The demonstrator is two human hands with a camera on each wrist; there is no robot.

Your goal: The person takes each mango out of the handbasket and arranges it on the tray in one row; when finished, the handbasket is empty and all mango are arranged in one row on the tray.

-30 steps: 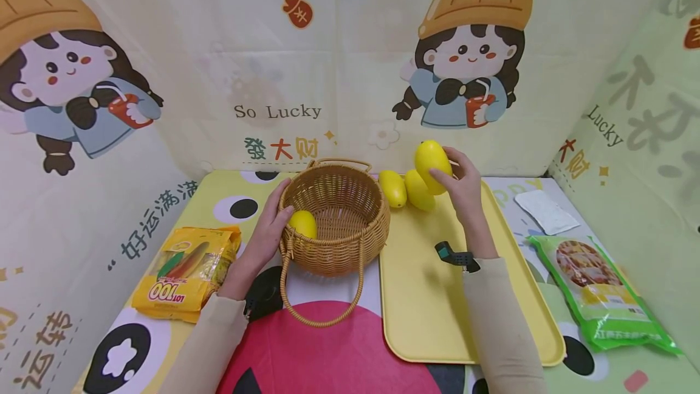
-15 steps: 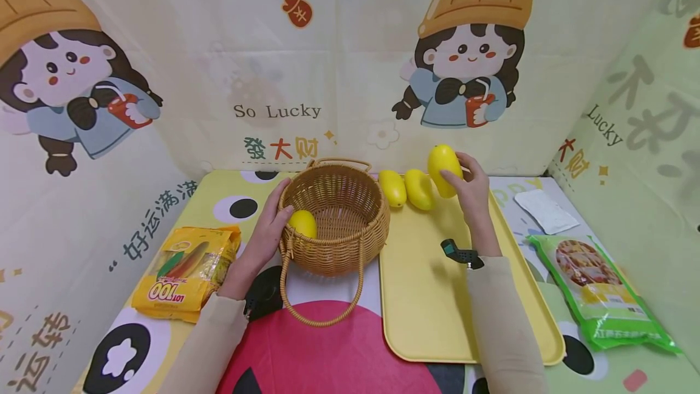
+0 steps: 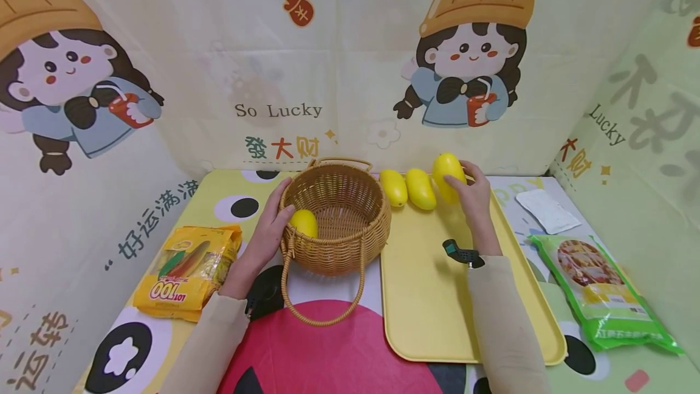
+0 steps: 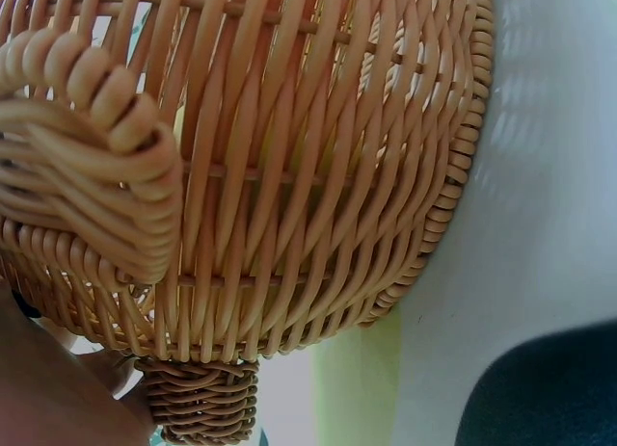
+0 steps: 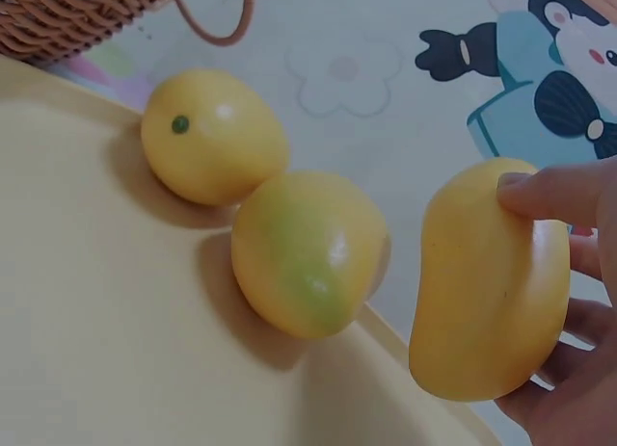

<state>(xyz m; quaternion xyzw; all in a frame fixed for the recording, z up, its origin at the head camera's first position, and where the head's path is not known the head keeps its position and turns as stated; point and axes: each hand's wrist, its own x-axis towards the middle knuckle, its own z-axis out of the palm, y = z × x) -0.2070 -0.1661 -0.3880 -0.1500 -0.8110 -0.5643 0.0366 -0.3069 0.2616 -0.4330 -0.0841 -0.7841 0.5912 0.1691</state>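
My right hand [image 3: 474,196] grips a yellow mango [image 3: 447,169] from its right side, above the far end of the yellow tray [image 3: 426,297]. In the right wrist view the thumb presses the held mango [image 5: 487,292], with fingers behind it. To its left, two more mangoes [image 3: 421,190] [image 3: 394,188] lie side by side on the tray. My left hand [image 3: 268,224] holds the left rim of a round wicker basket [image 3: 339,257], thumb over the edge. Inside the basket, one mango [image 3: 304,223] sits against the left wall. The left wrist view shows mostly the woven basket side [image 4: 289,176].
An orange snack bag [image 3: 183,272] lies left of the basket. On the right are a green food bag [image 3: 598,287] and a white packet [image 3: 547,211]. The basket's handle [image 3: 322,323] hangs toward me. A printed cloth wall [image 3: 350,78] stands behind.
My right hand has moved the held mango rightward and lower, away from the two mangoes on the tray. The left hand and basket stay in place.
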